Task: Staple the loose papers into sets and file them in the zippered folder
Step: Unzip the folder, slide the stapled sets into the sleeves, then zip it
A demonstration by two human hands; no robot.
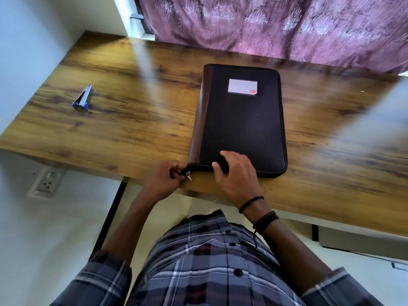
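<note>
Above a checked purple-grey shirt (209,261), both bare forearms reach forward to the near edge of the wooden counter (132,120). There the left hand (164,178) curls its fingers in a pinch at the near left corner of the black zippered folder with a brown spine (242,120), just beside the hanging silver zip pull (189,176). The right hand (236,175), with dark wristbands (260,214), grips the near edge, thumb on the side. The folder lies closed and flat, white label (242,86) up; well to its left lies a small blue stapler (82,99), and a patterned purple curtain (276,25) hangs behind the counter.
</note>
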